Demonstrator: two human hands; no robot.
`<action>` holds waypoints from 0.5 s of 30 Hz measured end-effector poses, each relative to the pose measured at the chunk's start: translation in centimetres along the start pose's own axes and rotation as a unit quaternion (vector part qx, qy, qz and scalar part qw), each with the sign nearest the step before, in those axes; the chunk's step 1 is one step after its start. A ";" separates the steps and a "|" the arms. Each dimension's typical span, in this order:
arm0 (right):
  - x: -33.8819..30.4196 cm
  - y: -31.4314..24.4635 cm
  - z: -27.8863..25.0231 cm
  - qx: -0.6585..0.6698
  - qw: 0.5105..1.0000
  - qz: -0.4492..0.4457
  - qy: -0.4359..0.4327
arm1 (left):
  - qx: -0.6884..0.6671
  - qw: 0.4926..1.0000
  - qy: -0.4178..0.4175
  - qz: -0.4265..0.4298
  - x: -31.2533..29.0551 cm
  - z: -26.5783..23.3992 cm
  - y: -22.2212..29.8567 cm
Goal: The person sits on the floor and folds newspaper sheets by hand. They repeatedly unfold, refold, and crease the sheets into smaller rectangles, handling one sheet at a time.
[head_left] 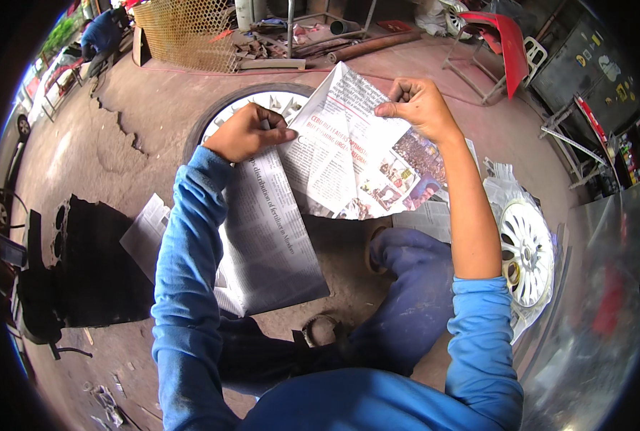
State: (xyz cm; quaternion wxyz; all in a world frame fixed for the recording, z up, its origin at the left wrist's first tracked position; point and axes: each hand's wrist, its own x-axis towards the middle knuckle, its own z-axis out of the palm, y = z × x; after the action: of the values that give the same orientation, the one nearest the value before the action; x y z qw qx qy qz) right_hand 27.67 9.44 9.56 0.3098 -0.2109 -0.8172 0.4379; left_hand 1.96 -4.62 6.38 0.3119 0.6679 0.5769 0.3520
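A newspaper sheet [327, 169] with text and colour photos is stretched between my two hands, its top folded to a point. My left hand [250, 133] pinches its left side between thumb and fingers. With thumb against curled fingers, my right hand [419, 108] grips the upper right side. Another newspaper sheet [273, 237], mostly grey text, hangs below my left hand and reaches down over my lap; whether that hand holds it too, I cannot tell. Behind the paper, a tyre with a white wheel rim [262, 100] lies on the floor, partly hidden.
To my right, a white spoked wheel [527, 251] lies on paper, a roll of tape [511, 271] on it. A dark panel [94, 266] stands at left. Farther off are a red car part [503, 47] on a stand, metal mesh [183, 32], and a person in blue [103, 34].
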 end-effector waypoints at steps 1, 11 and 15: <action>-0.1 0.0 0.0 0.001 1.000 0.003 -0.003 | -0.005 1.000 0.004 0.004 0.0 0.0 0.0; -0.5 1.4 -1.7 0.012 0.998 -0.063 0.010 | 0.013 0.997 0.074 -0.010 0.2 0.0 -1.2; -1.3 1.3 -3.8 0.146 0.983 -0.112 -0.025 | 0.116 0.973 0.199 -0.016 0.3 -0.4 -1.4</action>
State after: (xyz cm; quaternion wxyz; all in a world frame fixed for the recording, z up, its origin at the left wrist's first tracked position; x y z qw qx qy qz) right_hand 31.30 11.52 9.68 0.3638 -0.0596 -0.7704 0.5202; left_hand 0.84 -4.07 5.46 0.1170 0.6068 0.6750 0.4032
